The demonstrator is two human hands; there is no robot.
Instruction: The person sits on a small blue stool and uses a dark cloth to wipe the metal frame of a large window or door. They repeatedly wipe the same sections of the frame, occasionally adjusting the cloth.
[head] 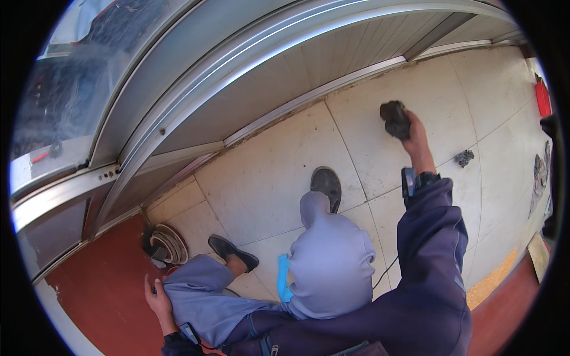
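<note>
My right hand (pixel 417 135) grips a dark, wadded cloth (pixel 395 120), held out over the pale floor tiles (pixel 427 93). A small clump of grey scouring wool (pixel 464 158) lies on the tiles to the right of that wrist. At lower left, my left hand (pixel 158 298) is beside my bent knee with its fingers apart and nothing in it. It is over the red floor (pixel 98 285), close to a coiled hose or cable (pixel 168 244). Both wrists carry strapped devices.
An aluminium-framed partition (pixel 289 80) with a glass pane (pixel 67 93) runs along the far side. Below me a light-blue plastic piece (pixel 283 278) is partly hidden by my leg. At right are a red object (pixel 542 97), a grey crumpled sheet (pixel 539 173) and yellowish grains (pixel 494 278).
</note>
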